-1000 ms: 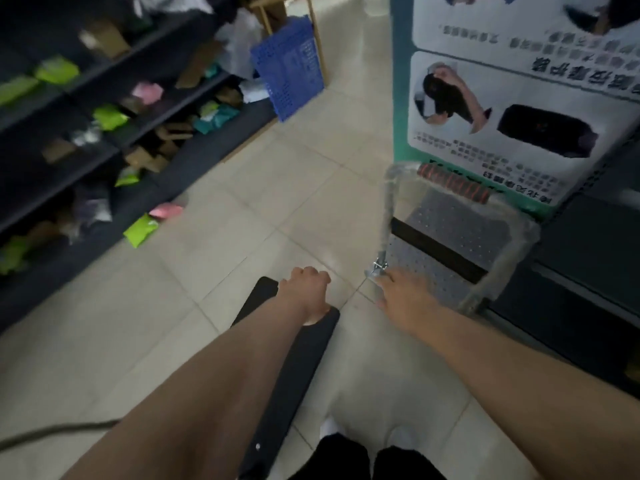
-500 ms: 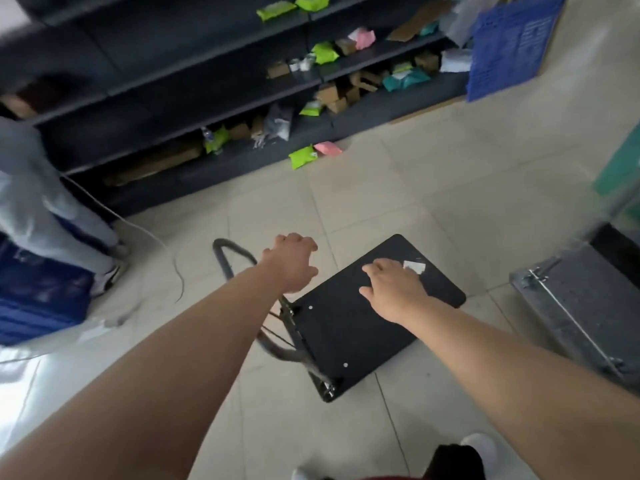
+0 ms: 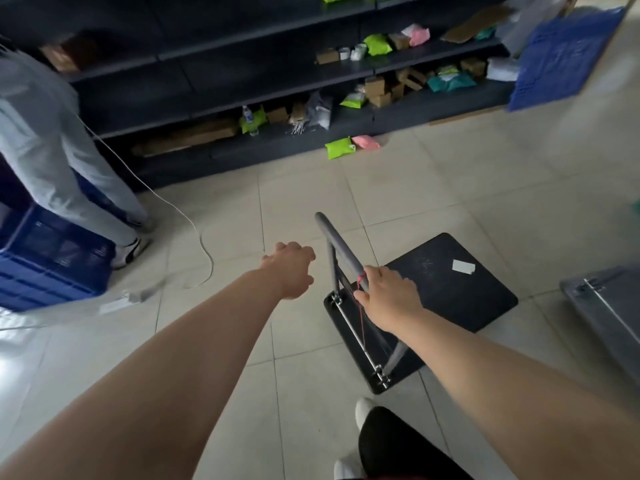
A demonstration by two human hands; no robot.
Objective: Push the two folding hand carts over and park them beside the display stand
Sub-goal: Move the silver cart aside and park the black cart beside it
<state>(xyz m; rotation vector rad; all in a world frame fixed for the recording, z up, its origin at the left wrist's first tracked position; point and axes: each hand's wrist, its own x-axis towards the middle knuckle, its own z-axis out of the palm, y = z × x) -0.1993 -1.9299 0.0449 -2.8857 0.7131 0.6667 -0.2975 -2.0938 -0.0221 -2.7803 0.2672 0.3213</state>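
Two carts to park: black cart (image 3: 446,292) flat on the tiled floor (image 3: 450,195) in front, grey cart (image 3: 609,313) just beside it at the right edge. Right hand (image 3: 388,299) wrapped tight round the black cart's handle bar (image 3: 341,245). Left hand (image 3: 291,268) loose and empty, hanging near the bar, not touching. Best to grab the bar with both hands, stand it fully up, then push slowly toward the grey cart. Half a second ago, bar lay low and right hand rested on the deck; now lifted.
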